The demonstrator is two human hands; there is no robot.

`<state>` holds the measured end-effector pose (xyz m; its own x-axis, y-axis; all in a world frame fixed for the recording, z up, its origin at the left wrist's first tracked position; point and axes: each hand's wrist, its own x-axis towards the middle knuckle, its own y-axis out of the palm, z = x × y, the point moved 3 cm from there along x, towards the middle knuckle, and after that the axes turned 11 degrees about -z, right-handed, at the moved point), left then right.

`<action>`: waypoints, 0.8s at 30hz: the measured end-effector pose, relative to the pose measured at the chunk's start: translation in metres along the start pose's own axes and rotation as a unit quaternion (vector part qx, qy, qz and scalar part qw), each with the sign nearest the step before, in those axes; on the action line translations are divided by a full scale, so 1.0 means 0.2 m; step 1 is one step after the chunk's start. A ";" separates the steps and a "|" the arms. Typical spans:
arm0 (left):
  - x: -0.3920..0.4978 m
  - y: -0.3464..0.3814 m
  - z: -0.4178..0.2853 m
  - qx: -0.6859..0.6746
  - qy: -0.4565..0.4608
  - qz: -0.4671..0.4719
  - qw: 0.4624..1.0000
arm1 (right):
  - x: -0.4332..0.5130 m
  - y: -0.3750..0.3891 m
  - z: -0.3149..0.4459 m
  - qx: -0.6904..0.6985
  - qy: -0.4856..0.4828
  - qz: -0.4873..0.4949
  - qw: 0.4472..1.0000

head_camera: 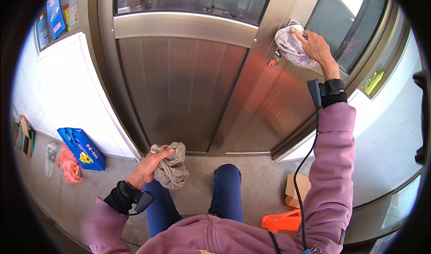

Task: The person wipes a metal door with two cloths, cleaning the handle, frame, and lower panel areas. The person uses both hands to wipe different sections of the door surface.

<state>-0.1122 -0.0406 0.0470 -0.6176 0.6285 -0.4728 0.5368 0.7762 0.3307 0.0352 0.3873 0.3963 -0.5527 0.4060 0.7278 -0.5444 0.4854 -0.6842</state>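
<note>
A crumpled white cloth with purple marks [292, 46] is bunched under my right hand [315, 45], which presses it against the door around its handle. Just below that cloth, a metal lock cylinder [277, 54] shows on the door stile; most of the handle is covered. My left hand [150, 166] grips a wadded grey-brown cloth [171, 169] in front of my left leg, apart from the door. The metal-framed door [181, 85] has ribbed lower panels and glass above.
On the floor to the left stand a blue carrier bag [86, 151] and a salmon plastic bag [70, 164]. An orange plastic stool [281, 220] and a cardboard box [296, 188] are at the right. A black cable [298, 183] hangs along my right sleeve.
</note>
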 end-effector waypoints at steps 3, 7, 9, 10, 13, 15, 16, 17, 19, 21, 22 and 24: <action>-0.01 0.00 0.00 0.005 -0.006 0.011 1.000 | 0.00 0.02 -0.02 -0.007 0.008 0.007 1.000; -0.03 0.01 0.00 0.015 -0.008 0.011 1.000 | 0.04 0.09 -0.10 0.030 0.012 -0.014 0.999; -0.03 0.00 0.00 0.011 -0.004 0.004 1.000 | 0.05 0.12 -0.13 0.063 0.002 -0.025 0.998; -0.04 0.01 0.00 -0.004 0.005 0.018 1.000 | 0.05 0.13 -0.14 0.083 -0.004 -0.024 0.996; -0.03 0.00 0.01 0.003 0.003 -0.005 1.000 | 0.01 0.13 -0.14 0.088 0.000 -0.065 0.994; -0.01 0.00 0.01 0.006 -0.002 -0.006 1.000 | -0.03 0.10 -0.12 0.079 0.005 -0.110 0.991; 0.00 -0.01 0.01 0.005 -0.009 -0.011 1.000 | -0.05 0.08 -0.11 0.078 0.003 -0.135 0.988; 0.00 -0.01 0.01 0.008 -0.004 -0.001 1.000 | -0.07 0.05 -0.10 0.083 -0.022 -0.167 0.982; 0.01 0.00 0.00 -0.003 -0.002 0.020 1.000 | -0.07 0.03 -0.09 0.094 0.015 -0.140 0.986; 0.01 0.00 0.00 0.009 0.000 0.018 1.000 | -0.08 0.02 -0.08 0.103 0.013 -0.160 0.982; 0.00 0.01 0.00 -0.002 0.006 0.035 0.999 | -0.09 0.01 -0.09 0.113 0.027 -0.175 0.978; 0.00 0.02 0.01 0.018 0.003 0.009 1.000 | -0.10 0.00 -0.11 0.129 0.066 -0.197 0.970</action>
<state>-0.1098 -0.0374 0.0471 -0.6112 0.6422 -0.4625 0.5683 0.7629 0.3083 0.0606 0.3964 0.3825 -0.1932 0.3321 0.9233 -0.8457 0.4207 -0.3283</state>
